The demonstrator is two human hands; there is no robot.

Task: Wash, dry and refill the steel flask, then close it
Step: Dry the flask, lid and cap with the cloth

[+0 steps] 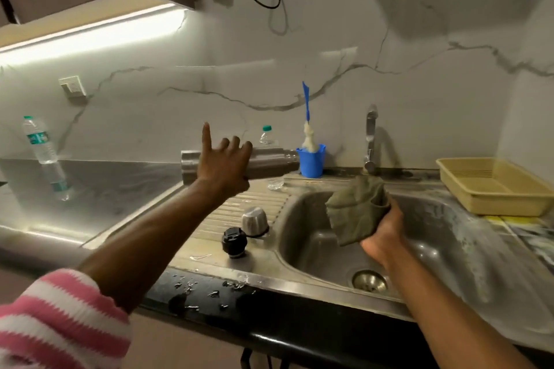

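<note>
While hiding its middle, left hand (223, 163) gripping flask (269, 163); right hand (382, 231) clutching cloth (356, 210).

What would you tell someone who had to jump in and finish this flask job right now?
Left hand grips the steel flask sideways above the drainboard, open mouth toward the sink.
Right hand holds a green cloth over the sink.
The steel cup lid and black stopper sit on the drainboard, both off.
Tap shows no water running.
Left: dry the flask, refill it, fit stopper and lid. Whether washing is finished cannot be told.
</note>
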